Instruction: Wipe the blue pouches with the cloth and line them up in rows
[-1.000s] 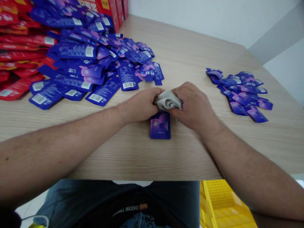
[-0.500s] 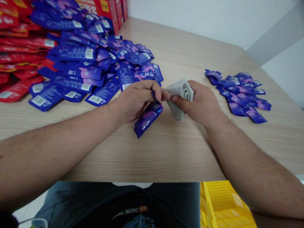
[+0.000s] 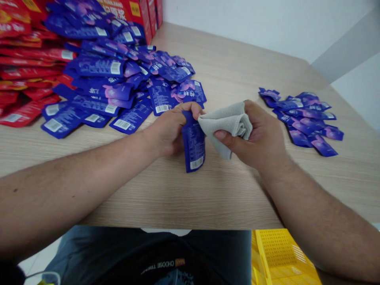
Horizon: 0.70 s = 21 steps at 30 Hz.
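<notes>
Pinched by its upper end, a blue pouch [image 3: 194,146] hangs from my left hand [image 3: 175,128] over the table, its printed side with the barcode facing me. My right hand [image 3: 261,136] is closed on a folded grey cloth [image 3: 225,118]. The cloth's left edge meets the fingertips of my left hand at the pouch's top corner. Behind my left hand lies a large heap of similar blue pouches [image 3: 97,95]. A smaller group of blue pouches [image 3: 305,114] rests to the right of my right hand.
Red pouches [image 3: 29,71] are stacked at the far left, with red boxes [image 3: 144,19] behind the blue heap. A yellow perforated crate [image 3: 282,253] stands below the front edge of the wooden table [image 3: 190,206]. A white wall [image 3: 252,23] rises behind.
The pouch in my left hand has turned from its purple picture side to its barcode side and hangs more upright. The cloth has come against the pouch's top and looks more spread out.
</notes>
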Each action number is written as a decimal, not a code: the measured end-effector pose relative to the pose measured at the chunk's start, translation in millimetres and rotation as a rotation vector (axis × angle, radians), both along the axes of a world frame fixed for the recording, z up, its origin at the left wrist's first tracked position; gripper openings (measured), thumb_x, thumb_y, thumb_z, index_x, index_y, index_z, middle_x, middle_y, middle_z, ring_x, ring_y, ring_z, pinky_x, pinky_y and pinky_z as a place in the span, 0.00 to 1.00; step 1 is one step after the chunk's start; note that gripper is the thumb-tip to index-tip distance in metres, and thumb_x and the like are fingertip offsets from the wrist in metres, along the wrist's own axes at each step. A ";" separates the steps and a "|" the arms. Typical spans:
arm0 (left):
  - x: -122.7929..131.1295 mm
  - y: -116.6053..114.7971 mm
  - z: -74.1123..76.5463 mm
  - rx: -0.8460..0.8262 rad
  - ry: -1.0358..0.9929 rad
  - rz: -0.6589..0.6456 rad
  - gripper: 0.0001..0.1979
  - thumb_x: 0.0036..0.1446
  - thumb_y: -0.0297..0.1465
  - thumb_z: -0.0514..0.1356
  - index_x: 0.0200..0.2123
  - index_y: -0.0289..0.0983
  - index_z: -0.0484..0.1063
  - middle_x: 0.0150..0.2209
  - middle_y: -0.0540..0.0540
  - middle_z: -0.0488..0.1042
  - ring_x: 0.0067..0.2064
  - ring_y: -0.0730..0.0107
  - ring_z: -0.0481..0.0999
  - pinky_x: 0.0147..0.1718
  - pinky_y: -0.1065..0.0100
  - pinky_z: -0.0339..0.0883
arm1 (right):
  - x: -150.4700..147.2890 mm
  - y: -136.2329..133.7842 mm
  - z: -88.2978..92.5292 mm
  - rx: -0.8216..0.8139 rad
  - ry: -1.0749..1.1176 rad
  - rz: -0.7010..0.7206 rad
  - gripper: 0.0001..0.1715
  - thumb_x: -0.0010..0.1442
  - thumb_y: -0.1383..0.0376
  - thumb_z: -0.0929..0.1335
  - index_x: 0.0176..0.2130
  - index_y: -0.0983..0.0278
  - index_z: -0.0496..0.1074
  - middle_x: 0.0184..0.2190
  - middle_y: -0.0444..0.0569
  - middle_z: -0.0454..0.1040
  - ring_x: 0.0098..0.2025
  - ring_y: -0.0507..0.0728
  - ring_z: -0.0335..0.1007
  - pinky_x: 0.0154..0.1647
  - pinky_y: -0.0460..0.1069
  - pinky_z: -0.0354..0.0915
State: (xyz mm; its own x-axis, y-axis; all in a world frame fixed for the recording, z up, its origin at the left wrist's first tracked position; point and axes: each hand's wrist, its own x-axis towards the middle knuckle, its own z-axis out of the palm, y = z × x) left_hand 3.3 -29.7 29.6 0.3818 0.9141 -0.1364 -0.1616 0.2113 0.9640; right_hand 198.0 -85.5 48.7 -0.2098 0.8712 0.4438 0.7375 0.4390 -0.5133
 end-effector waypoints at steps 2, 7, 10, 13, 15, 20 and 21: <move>5.5 1.2 -5.1 -0.023 0.014 0.026 0.05 0.51 0.24 0.58 0.30 0.40 0.66 0.30 0.49 0.73 0.35 0.65 0.77 0.34 0.63 0.74 | -3.7 -0.1 -2.3 0.050 -0.059 0.020 0.13 0.60 0.54 0.73 0.41 0.58 0.73 0.36 0.48 0.75 0.39 0.62 0.73 0.40 0.57 0.70; 8.6 4.4 -6.7 -0.170 -0.097 0.035 0.05 0.56 0.23 0.60 0.31 0.39 0.71 0.28 0.51 0.73 0.29 0.72 0.71 0.30 0.68 0.70 | -6.9 5.3 -10.8 0.080 -0.149 0.026 0.10 0.61 0.56 0.72 0.39 0.57 0.71 0.35 0.49 0.74 0.41 0.63 0.72 0.41 0.57 0.69; 6.8 3.9 -4.0 -0.240 -0.146 -0.022 0.07 0.64 0.30 0.58 0.32 0.38 0.73 0.32 0.46 0.77 0.34 0.68 0.76 0.34 0.66 0.74 | -5.6 7.4 -13.0 0.068 -0.143 -0.040 0.11 0.61 0.55 0.72 0.40 0.58 0.71 0.35 0.49 0.75 0.42 0.63 0.72 0.42 0.57 0.69; 7.1 2.5 -5.0 -0.223 -0.125 -0.021 0.09 0.66 0.31 0.55 0.35 0.39 0.74 0.33 0.44 0.78 0.40 0.62 0.80 0.40 0.60 0.78 | -3.7 9.3 -14.1 0.061 -0.116 -0.113 0.11 0.61 0.55 0.72 0.40 0.58 0.71 0.36 0.49 0.75 0.42 0.63 0.72 0.42 0.57 0.68; 8.3 1.5 -8.0 -0.182 -0.109 -0.019 0.08 0.64 0.28 0.55 0.34 0.39 0.73 0.32 0.45 0.77 0.40 0.61 0.81 0.41 0.59 0.78 | -2.6 10.5 -14.6 0.056 -0.110 -0.145 0.11 0.60 0.56 0.72 0.39 0.58 0.71 0.36 0.50 0.75 0.42 0.63 0.72 0.42 0.57 0.68; 8.7 0.0 -13.5 -0.146 -0.039 -0.016 0.08 0.62 0.27 0.60 0.28 0.38 0.72 0.27 0.48 0.74 0.31 0.67 0.77 0.31 0.64 0.74 | -0.9 11.3 -14.8 0.061 -0.121 -0.132 0.11 0.60 0.56 0.72 0.40 0.58 0.72 0.36 0.49 0.75 0.42 0.63 0.72 0.42 0.57 0.68; 8.1 -0.2 -13.2 -0.151 -0.035 -0.026 0.08 0.62 0.28 0.61 0.29 0.38 0.72 0.26 0.48 0.74 0.29 0.68 0.75 0.29 0.65 0.73 | -0.9 11.0 -14.7 0.065 -0.125 -0.122 0.11 0.60 0.55 0.72 0.40 0.58 0.72 0.36 0.49 0.75 0.41 0.63 0.72 0.42 0.57 0.68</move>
